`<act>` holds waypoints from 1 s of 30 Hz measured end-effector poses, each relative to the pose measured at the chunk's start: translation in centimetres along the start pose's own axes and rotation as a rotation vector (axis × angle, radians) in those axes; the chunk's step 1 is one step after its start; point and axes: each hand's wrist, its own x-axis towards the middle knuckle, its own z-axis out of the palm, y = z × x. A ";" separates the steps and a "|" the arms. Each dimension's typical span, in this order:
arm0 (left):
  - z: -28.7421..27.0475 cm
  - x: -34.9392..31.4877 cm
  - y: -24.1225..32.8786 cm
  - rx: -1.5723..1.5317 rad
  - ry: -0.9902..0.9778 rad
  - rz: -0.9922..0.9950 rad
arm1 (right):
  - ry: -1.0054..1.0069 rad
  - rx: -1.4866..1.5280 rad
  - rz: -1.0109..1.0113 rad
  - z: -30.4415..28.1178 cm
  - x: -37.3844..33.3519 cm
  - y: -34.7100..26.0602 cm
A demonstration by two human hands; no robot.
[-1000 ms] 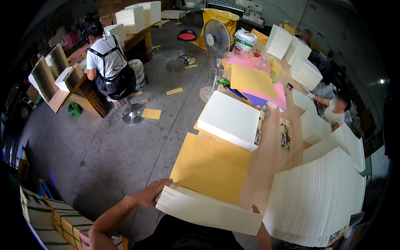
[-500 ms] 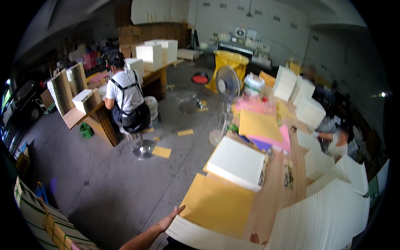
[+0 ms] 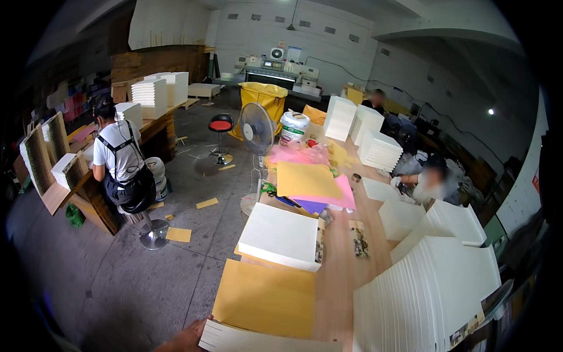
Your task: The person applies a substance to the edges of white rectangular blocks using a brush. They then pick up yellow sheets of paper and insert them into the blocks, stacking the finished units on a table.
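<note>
At the bottom edge, my left hand (image 3: 189, 337) grips the left end of a white paper stack (image 3: 258, 338), fingers bent round its side. Most of that stack runs out of the picture below. Just beyond it a yellow-brown sheet (image 3: 267, 298) lies flat on the wooden table (image 3: 335, 293). Farther on sits another thick white stack (image 3: 280, 236) with a printed strip along its right side. My right hand cannot be made out; the lower edge cuts off that end of the paper.
Tall white paper stacks (image 3: 425, 293) line the table's right side, where a co-worker (image 3: 431, 182) sits. A standing fan (image 3: 257, 132) rises by the left edge. Pink and yellow sheets (image 3: 311, 180) cover the middle. Another person (image 3: 120, 152) sits at a separate table on the left.
The view has turned right, so the scene sits farther left. My left hand stays at the stack's left end, now lower in the picture. The right fingers seen earlier no longer show clearly.
</note>
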 end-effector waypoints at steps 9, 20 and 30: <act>-0.1 1.6 -0.9 -0.652 -0.096 -0.057 | -0.094 -0.227 0.009 1.5 -0.9 -1.5; -2.9 5.8 -1.2 -0.836 -0.262 -0.279 | -0.217 -0.563 -0.018 0.0 -4.7 -6.4; -7.7 16.8 3.7 -1.507 -0.189 -0.676 | 0.363 0.131 -0.219 -1.1 -1.7 -2.6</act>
